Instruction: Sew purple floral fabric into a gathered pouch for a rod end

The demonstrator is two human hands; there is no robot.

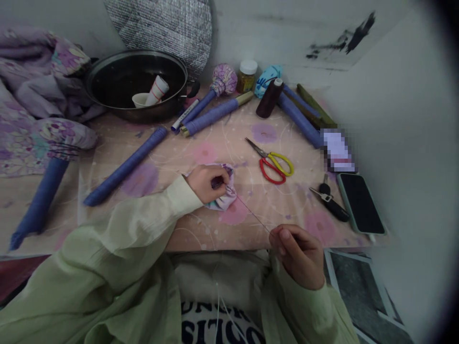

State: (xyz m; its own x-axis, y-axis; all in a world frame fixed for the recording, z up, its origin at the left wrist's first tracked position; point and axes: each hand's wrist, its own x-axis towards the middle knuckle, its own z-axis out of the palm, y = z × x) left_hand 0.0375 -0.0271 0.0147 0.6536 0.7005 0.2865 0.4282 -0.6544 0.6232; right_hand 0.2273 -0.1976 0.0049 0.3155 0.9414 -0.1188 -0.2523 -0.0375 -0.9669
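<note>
The dark pan (107, 107) stands at the back left; blue-wrapped sticks (129, 165) and scissors (276, 167) lie beyond the hands; the left hand (208, 184) pinches the floral cloth bundle (224, 198) on the table (193, 236), the right hand's (297, 253) closed fingertips grip its taut thread (253, 214)

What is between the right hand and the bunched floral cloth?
A thin thread runs straight from the cloth to the right hand, over the flowered tablecloth, in the head view.
</note>
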